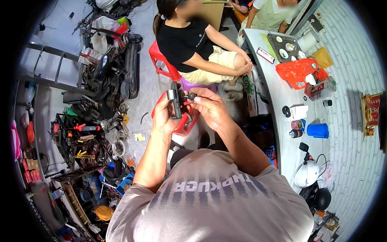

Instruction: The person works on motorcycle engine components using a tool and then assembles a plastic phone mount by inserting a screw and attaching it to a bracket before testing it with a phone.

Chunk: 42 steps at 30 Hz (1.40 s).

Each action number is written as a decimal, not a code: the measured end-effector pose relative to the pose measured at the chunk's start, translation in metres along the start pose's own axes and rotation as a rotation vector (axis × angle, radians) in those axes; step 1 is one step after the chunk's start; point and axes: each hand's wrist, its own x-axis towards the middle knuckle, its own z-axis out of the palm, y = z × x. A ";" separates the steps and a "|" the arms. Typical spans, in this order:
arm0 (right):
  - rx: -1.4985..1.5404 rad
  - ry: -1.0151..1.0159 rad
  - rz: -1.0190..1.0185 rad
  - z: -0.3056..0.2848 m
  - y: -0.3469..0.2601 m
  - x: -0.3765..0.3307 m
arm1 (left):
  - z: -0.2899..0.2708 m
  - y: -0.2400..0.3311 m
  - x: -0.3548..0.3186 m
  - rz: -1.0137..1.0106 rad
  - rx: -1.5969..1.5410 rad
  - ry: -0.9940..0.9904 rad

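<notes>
My left hand (162,117) is closed around a dark metal bar-shaped part (175,105) with a silver drum-like section near its upper end. My right hand (211,109) pinches a small round black knob (192,97) between thumb and fingers, just beside the bar; I cannot tell whether the two are joined. Both pieces are held in front of my chest, above a red plastic stool (188,124).

Ahead of me a person in a black T-shirt (181,42) sits with hands clasped by one knee, a purple stool (197,85) under them. On my right, the white table (287,151) carries a phone (266,55), a tray of small cups (287,47), a red plastic bag (294,73) and a blue container (318,130). On my left, a jumble of dark machine parts (105,86) lines the floor (139,111).
</notes>
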 end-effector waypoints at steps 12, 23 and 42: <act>-0.520 0.037 -0.224 0.014 -0.001 -0.013 | -0.009 -0.016 0.001 -0.003 -0.086 -0.042; -1.002 0.102 -0.558 0.037 -0.001 -0.022 | -0.005 -0.030 -0.006 0.025 -0.315 -0.072; -1.431 -0.023 -0.811 0.045 -0.017 -0.030 | -0.015 -0.048 -0.021 -0.036 -0.383 -0.267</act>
